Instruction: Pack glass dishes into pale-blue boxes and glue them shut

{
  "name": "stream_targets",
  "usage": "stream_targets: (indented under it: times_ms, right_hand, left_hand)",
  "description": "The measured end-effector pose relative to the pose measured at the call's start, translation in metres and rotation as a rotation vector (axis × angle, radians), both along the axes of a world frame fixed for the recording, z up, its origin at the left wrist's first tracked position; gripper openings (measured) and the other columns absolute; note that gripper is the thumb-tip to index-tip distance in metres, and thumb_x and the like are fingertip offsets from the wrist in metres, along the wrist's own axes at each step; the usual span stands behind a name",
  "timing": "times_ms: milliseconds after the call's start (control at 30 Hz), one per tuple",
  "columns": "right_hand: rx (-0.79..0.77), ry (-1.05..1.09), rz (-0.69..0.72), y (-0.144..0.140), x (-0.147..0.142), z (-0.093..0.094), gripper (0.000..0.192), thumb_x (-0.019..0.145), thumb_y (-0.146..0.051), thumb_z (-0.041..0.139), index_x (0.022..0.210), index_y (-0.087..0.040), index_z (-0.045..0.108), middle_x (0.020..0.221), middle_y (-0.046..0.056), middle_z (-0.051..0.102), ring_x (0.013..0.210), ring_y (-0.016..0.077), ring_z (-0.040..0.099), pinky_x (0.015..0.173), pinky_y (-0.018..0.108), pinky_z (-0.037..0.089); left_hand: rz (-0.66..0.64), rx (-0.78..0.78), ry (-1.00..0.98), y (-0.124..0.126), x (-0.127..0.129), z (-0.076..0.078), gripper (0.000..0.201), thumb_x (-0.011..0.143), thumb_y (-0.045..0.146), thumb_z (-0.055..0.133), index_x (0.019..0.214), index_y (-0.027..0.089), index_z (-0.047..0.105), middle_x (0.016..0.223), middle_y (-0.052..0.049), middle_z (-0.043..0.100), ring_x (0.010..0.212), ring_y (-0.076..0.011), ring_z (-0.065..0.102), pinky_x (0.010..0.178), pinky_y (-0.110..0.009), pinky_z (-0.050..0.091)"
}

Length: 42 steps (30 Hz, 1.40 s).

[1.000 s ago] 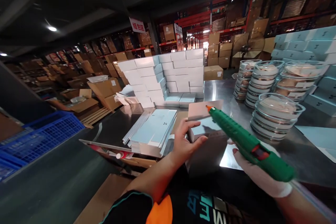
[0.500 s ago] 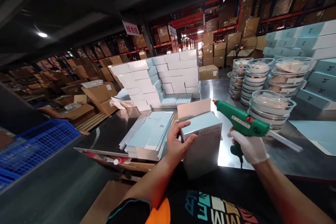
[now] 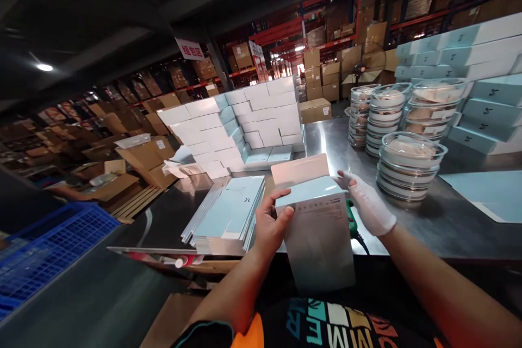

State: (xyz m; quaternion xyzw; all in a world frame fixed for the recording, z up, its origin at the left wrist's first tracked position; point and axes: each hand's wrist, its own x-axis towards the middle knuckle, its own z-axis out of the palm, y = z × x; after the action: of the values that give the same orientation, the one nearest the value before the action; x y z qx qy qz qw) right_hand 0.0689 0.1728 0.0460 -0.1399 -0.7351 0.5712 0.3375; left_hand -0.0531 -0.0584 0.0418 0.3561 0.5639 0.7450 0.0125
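Note:
A light-blue and white carton (image 3: 320, 242) stands tilted in front of my body, its top flap raised at the far side. My left hand (image 3: 271, 225) grips the carton's left upper edge, thumb on the near face and fingers on the top. Beside its right upper corner is my right hand (image 3: 369, 205) in a white glove with bare fingertips; the fingers reach out toward the flap and hold nothing visible. Below that hand the green glue gun (image 3: 350, 219) rests at the table, mostly hidden behind the carton, its black cord trailing out.
Flattened light-blue cartons (image 3: 230, 204) lie stacked at left on the metal table (image 3: 163, 223). Finished white boxes (image 3: 261, 109) form a wall behind. Stacks of round clear-lidded containers (image 3: 410, 168) stand at right, near more blue boxes (image 3: 489, 109). A blue crate (image 3: 57, 250) is at far left.
My right hand has let go of the glue gun, which is now lower and behind the carton, and has moved left to the carton's edge. My left hand keeps its grip.

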Motion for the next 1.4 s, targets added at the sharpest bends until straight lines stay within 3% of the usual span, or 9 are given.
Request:
stream_targets:
  times_ms: [200, 400, 533, 900, 1033, 1133, 1200, 1267, 1400]
  right_hand:
    - [0.104, 0.158, 0.096, -0.038, 0.004, 0.023, 0.043, 0.085, -0.034, 0.062, 0.126, -0.023, 0.071, 0.136, 0.009, 0.077, 0.129, 0.0331, 0.069, 0.116, 0.051, 0.054]
    - [0.282, 0.142, 0.179, -0.012, 0.020, 0.002, 0.064, 0.083, -0.061, 0.088, 0.132, -0.024, 0.069, 0.157, 0.015, 0.065, 0.148, 0.0382, 0.060, 0.124, 0.056, 0.049]
    - [0.434, 0.208, 0.273, -0.009, 0.038, 0.002, 0.032, 0.098, -0.045, 0.080, 0.124, -0.028, 0.077, 0.165, 0.011, 0.060, 0.153, 0.0315, 0.057, 0.128, 0.052, 0.048]
    - [0.567, 0.293, 0.250, -0.025, 0.043, 0.015, 0.025, 0.108, -0.034, 0.066, 0.125, -0.040, 0.083, 0.138, 0.005, 0.079, 0.136, 0.0287, 0.069, 0.117, 0.056, 0.056]
    - [0.737, 0.330, 0.325, -0.040, 0.032, 0.016, 0.049, 0.108, -0.032, 0.064, 0.157, -0.035, 0.063, 0.156, 0.009, 0.068, 0.146, 0.0265, 0.063, 0.123, 0.051, 0.051]
    - [0.628, 0.140, 0.378, -0.028, 0.022, 0.029, 0.073, 0.106, -0.050, 0.066, 0.172, -0.028, 0.043, 0.167, 0.013, 0.059, 0.151, 0.0293, 0.059, 0.125, 0.049, 0.050]
    - [0.586, 0.023, 0.245, 0.009, 0.020, 0.042, 0.073, 0.105, -0.054, 0.066, 0.169, -0.025, 0.047, 0.168, 0.014, 0.057, 0.153, 0.0315, 0.057, 0.127, 0.049, 0.047]
    - [0.662, -0.048, -0.150, 0.065, 0.025, 0.052, 0.066, 0.099, -0.047, 0.074, 0.156, -0.017, 0.060, 0.170, 0.019, 0.052, 0.161, 0.0365, 0.045, 0.134, 0.054, 0.033]
    - [0.706, -0.260, -0.729, 0.174, 0.050, 0.045, 0.036, 0.080, -0.035, 0.090, 0.099, -0.010, 0.073, 0.158, 0.034, 0.057, 0.155, 0.0463, 0.041, 0.122, 0.070, 0.024]
  left_hand:
    - [-0.014, -0.012, 0.247, 0.004, 0.004, -0.003, 0.046, 0.083, 0.060, 0.090, 0.109, 0.023, 0.084, 0.115, -0.010, 0.078, 0.115, -0.0298, 0.075, 0.099, -0.039, 0.057]
    - [0.009, 0.132, 0.321, 0.012, -0.003, -0.015, 0.042, 0.084, 0.053, 0.093, 0.106, 0.023, 0.073, 0.125, -0.011, 0.074, 0.122, -0.0293, 0.074, 0.106, -0.044, 0.057]
    - [-0.039, 0.201, 0.394, 0.013, -0.006, -0.009, 0.045, 0.087, 0.048, 0.092, 0.122, 0.030, 0.070, 0.114, -0.005, 0.077, 0.121, -0.0279, 0.076, 0.109, -0.048, 0.058]
    - [-0.181, -0.139, 0.568, -0.002, -0.011, 0.030, 0.036, 0.093, 0.062, 0.079, 0.093, 0.027, 0.083, 0.116, -0.015, 0.083, 0.128, -0.0370, 0.073, 0.114, -0.061, 0.054]
    - [-0.211, -0.532, 0.850, -0.005, -0.001, 0.056, 0.048, 0.081, 0.052, 0.094, 0.121, 0.029, 0.079, 0.149, -0.017, 0.071, 0.140, -0.0410, 0.065, 0.127, -0.066, 0.040]
    - [-0.197, -0.630, 0.937, -0.011, 0.004, 0.074, 0.059, 0.085, 0.044, 0.091, 0.139, 0.031, 0.072, 0.139, -0.015, 0.075, 0.127, -0.0403, 0.071, 0.122, -0.065, 0.046]
    - [-0.113, -0.537, 0.869, -0.016, -0.006, 0.082, 0.063, 0.085, 0.045, 0.091, 0.143, 0.031, 0.071, 0.135, -0.013, 0.076, 0.124, -0.0390, 0.071, 0.118, -0.061, 0.051]
    - [0.064, -0.292, 0.653, -0.019, -0.024, 0.083, 0.083, 0.081, 0.046, 0.095, 0.154, 0.029, 0.061, 0.138, -0.013, 0.073, 0.127, -0.0364, 0.070, 0.116, -0.056, 0.055]
    - [0.156, 0.182, 0.000, 0.000, -0.049, 0.056, 0.120, 0.066, 0.044, 0.104, 0.166, 0.032, 0.039, 0.143, -0.010, 0.070, 0.124, -0.0279, 0.072, 0.110, -0.047, 0.061]
